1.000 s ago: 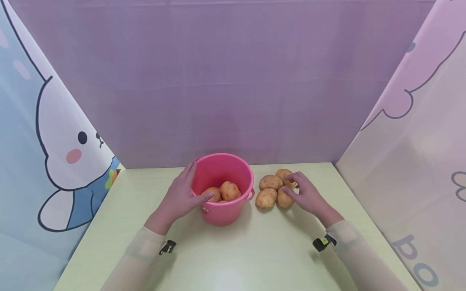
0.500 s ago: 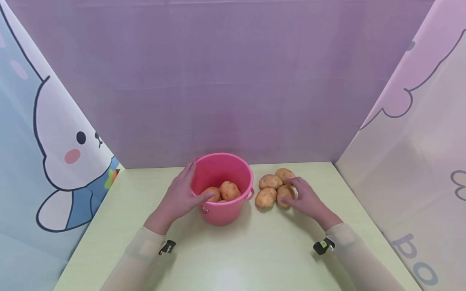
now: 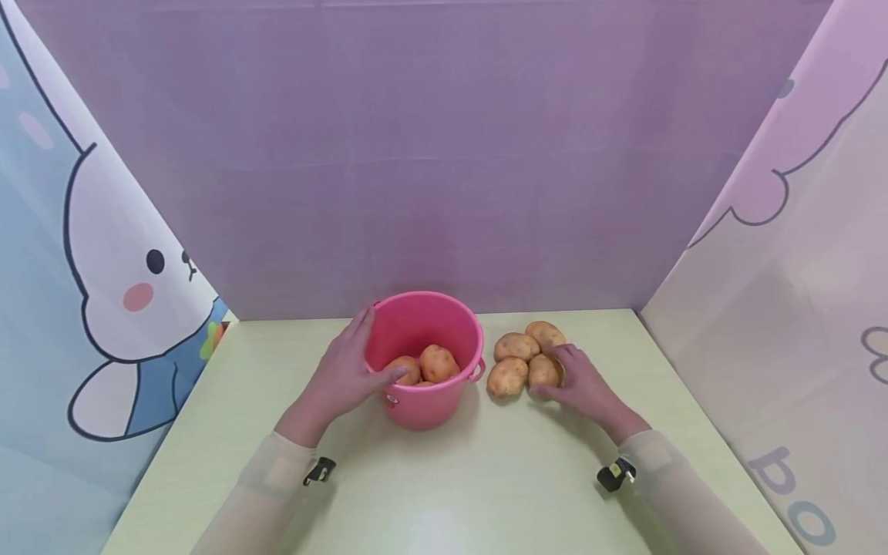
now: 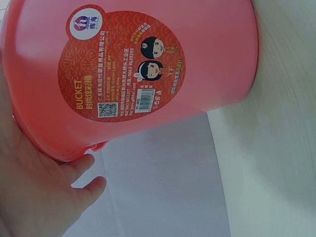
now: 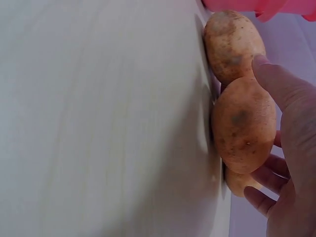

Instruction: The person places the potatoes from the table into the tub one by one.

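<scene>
A pink bucket (image 3: 423, 405) stands on the table, several potatoes (image 3: 438, 363) visible inside it. At its left side my left hand (image 3: 343, 374) holds the rim, thumb over the near edge and fingers along the side. In the left wrist view the bucket's red label (image 4: 123, 64) faces the camera, and two fingertips (image 4: 94, 190) show past the rim. Right of the bucket lies a cluster of several potatoes (image 3: 507, 378). My right hand (image 3: 586, 389) has its thumb and fingers round the nearest right potato (image 5: 244, 123), thumb on one end, fingers curved behind the other.
The pale table (image 3: 430, 493) ends at a purple cloth backdrop (image 3: 444, 162). Printed cloth panels stand at the left (image 3: 139, 270) and right (image 3: 784, 308). A small handle lug (image 3: 479, 371) juts from the bucket's right side towards the potatoes.
My right hand has moved nearer and lower, from over the back right potato to round the near right one. The left hand and the bucket have stayed in place.
</scene>
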Motion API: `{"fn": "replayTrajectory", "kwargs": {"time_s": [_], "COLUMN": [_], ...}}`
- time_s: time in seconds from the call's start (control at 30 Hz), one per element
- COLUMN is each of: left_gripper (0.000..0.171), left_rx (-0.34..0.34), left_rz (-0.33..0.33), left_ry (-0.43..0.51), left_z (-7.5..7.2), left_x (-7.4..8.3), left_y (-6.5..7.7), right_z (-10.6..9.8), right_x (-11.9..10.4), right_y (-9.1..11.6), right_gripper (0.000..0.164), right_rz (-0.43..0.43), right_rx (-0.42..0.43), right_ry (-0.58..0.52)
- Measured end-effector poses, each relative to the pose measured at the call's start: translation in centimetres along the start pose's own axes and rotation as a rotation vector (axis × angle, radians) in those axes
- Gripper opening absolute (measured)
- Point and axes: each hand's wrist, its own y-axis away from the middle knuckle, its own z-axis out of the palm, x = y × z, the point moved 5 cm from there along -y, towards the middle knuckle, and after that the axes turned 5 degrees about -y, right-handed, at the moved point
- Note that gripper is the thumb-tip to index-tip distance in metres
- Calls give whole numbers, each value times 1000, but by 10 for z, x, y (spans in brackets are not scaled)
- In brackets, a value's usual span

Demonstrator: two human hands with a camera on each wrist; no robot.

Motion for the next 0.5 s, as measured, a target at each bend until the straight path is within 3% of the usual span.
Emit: {"fn": "replayTrajectory", "kwargs": {"time_s": [0.13, 0.33, 0.5], "left_gripper": [126, 126, 128], "left_rx": [6, 1, 3], "left_rz": [5, -3, -8], "left_ry": [4, 31, 22], "left_z": [0, 2, 0], "left_x": [0, -1, 0], "left_y": [0, -1, 0], "right_z": [4, 8, 12], "right_x": [4, 5, 7], "right_y": [-1, -5, -5], "right_gripper": [93, 104, 107], "right_rz": [9, -43, -1], "right_rx": [-11, -3, -22], "right_ry": [-14, -65, -66]}}
